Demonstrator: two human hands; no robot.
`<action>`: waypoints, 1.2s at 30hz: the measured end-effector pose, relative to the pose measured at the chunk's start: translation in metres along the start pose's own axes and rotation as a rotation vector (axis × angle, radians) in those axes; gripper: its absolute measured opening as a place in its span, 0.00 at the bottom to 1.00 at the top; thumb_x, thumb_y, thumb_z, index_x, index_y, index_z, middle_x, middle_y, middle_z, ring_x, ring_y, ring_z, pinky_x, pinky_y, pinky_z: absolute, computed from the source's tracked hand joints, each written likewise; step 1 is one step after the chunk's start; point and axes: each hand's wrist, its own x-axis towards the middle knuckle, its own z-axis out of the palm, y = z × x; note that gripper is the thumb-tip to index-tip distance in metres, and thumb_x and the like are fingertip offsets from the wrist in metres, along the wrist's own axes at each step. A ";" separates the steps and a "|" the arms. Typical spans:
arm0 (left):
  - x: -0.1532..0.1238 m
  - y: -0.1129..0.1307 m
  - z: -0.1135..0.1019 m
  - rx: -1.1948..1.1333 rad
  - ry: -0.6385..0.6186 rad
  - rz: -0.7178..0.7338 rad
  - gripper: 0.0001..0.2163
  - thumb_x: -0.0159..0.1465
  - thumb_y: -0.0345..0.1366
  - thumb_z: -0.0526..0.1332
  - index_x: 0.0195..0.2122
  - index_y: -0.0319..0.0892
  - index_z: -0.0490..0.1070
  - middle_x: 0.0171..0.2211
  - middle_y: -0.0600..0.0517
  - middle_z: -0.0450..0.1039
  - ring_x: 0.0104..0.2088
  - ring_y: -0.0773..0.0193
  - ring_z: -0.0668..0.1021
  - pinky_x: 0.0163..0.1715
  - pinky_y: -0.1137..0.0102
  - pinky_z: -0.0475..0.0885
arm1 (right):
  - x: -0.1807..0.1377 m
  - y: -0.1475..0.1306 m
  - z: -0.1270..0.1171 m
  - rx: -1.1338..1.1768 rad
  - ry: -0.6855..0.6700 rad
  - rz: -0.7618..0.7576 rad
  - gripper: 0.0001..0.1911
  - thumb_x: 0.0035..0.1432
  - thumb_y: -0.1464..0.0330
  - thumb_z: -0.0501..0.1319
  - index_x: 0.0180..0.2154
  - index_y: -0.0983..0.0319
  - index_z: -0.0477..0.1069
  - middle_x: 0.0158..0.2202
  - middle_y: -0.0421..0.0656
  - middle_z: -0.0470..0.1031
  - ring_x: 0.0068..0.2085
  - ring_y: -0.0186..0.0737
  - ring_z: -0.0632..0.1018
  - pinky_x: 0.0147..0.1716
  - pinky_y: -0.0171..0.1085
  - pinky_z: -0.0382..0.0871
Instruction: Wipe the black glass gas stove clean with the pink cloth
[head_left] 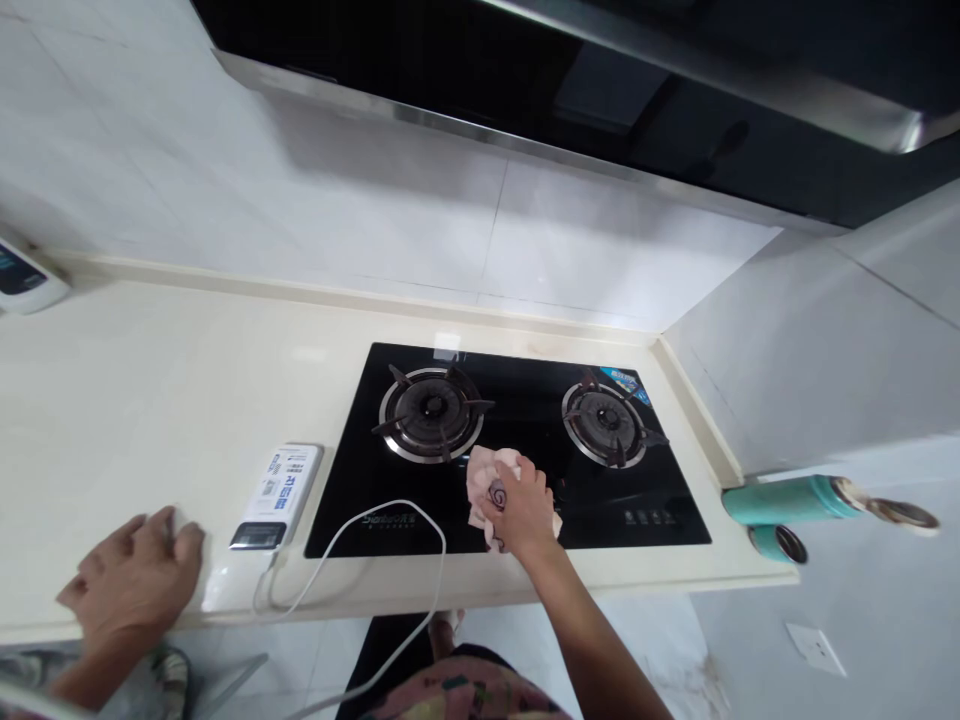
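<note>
Two hands show. Right hand [517, 505] squeezes a pink cloth [480, 475] on the black stove [525, 400], wiping, I think. Left hand [135, 580] lies open, empty, on the counter [150, 380]. Next wipe must dodge the burners [431, 412].

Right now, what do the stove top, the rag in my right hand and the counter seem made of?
Stove top: probably black glass, glossy, mirroring the wall's light. Rag in your right hand: soft pinkish fabric, matte, crumpled into folds. Counter: cream stone or stone-like composite, smooth with a faint sheen; I cannot tell which.
</note>
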 end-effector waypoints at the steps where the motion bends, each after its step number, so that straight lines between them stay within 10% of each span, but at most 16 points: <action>1: 0.000 0.000 0.000 -0.004 -0.001 0.001 0.33 0.68 0.55 0.46 0.69 0.45 0.65 0.74 0.36 0.57 0.73 0.35 0.58 0.68 0.36 0.55 | -0.003 0.000 0.002 -0.017 -0.003 -0.011 0.29 0.64 0.59 0.68 0.65 0.52 0.72 0.70 0.54 0.62 0.59 0.63 0.69 0.54 0.58 0.68; 12: -0.004 0.007 -0.007 -0.002 -0.057 -0.008 0.33 0.72 0.57 0.41 0.69 0.45 0.63 0.75 0.37 0.54 0.74 0.37 0.54 0.69 0.37 0.52 | -0.063 0.024 0.024 0.096 0.113 -0.144 0.33 0.57 0.74 0.67 0.63 0.53 0.75 0.69 0.51 0.65 0.63 0.60 0.70 0.63 0.57 0.67; 22: -0.001 0.000 -0.002 0.001 -0.038 -0.010 0.33 0.72 0.58 0.41 0.69 0.46 0.63 0.74 0.37 0.55 0.74 0.35 0.56 0.69 0.38 0.54 | -0.115 0.102 0.018 0.477 0.094 0.018 0.20 0.54 0.68 0.62 0.49 0.53 0.80 0.53 0.45 0.76 0.46 0.44 0.82 0.46 0.39 0.79; 28: 0.001 -0.003 0.002 0.024 -0.029 0.001 0.32 0.71 0.57 0.43 0.69 0.45 0.64 0.74 0.37 0.56 0.74 0.36 0.57 0.69 0.38 0.54 | -0.069 0.131 -0.043 0.487 0.488 0.062 0.22 0.63 0.54 0.63 0.54 0.56 0.79 0.59 0.50 0.71 0.58 0.51 0.77 0.56 0.45 0.75; 36: 0.008 -0.012 0.008 0.023 -0.026 -0.003 0.33 0.70 0.58 0.46 0.69 0.46 0.65 0.74 0.37 0.56 0.73 0.33 0.58 0.68 0.34 0.55 | -0.004 0.113 0.005 0.225 0.256 0.091 0.27 0.62 0.58 0.63 0.62 0.54 0.76 0.60 0.50 0.69 0.55 0.54 0.76 0.57 0.52 0.75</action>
